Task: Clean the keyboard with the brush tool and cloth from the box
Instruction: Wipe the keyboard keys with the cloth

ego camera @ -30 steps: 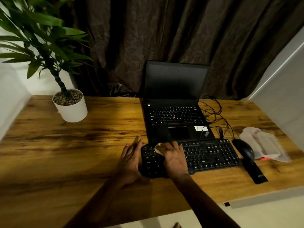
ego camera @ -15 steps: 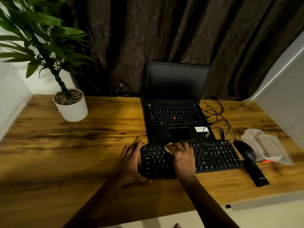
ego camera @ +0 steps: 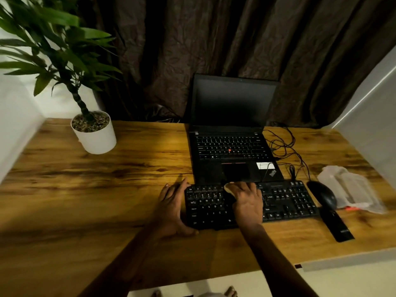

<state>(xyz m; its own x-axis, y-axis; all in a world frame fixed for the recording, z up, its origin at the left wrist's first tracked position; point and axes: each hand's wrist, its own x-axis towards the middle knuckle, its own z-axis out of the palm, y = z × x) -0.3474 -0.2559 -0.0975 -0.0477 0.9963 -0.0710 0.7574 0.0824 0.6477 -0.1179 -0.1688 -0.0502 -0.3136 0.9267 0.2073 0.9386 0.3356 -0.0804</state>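
Keyboard [ego camera: 285, 202] lies on the desk [ego camera: 85, 200] just in front of the laptop [ego camera: 231, 146], its long axis running left to right across my view. My right grip [ego camera: 246, 202] is on top of it, a little left of its middle. The fingers are spread nearly straight over the far row, pressing the cloth [ego camera: 227, 188] flat against the keys rather than clenching it; only a pale corner of the cloth shows by the thumb side. My left grip [ego camera: 171, 209] is released and flat, resting against the keyboard's left end with the thumb at the near corner. I read that as a brace.

What matters for the coming stroke, as I judge it, is that the longer stretch of keys lies to the right of the cloth, toward the mouse [ego camera: 323, 195]. The right grip is the nearer one and already holds the cloth down. A wipe should follow the long axis rightward, with the left end braced so the keyboard does not slide. I cannot see the brush.
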